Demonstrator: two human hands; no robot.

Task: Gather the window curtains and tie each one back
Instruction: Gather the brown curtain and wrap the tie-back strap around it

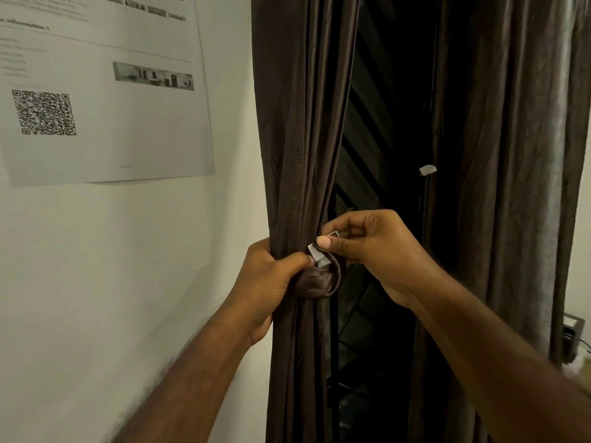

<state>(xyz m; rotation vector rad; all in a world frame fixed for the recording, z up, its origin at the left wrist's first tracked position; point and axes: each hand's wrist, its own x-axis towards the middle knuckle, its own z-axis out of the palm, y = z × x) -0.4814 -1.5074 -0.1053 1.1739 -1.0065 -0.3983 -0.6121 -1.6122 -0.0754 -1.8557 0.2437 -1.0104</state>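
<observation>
At the centre of the frame, the left hand is clenched around the gathered dark brown fabric curtain, bunching it into a narrow column beside the white wall. A matching brown fabric tie-back band loops around the bundle just below that grip. The right hand pinches the band's pale end tab between thumb and forefinger. A second brown curtain hangs loose at the right, and a printed paper sheet with a QR code is on the wall at upper left.
</observation>
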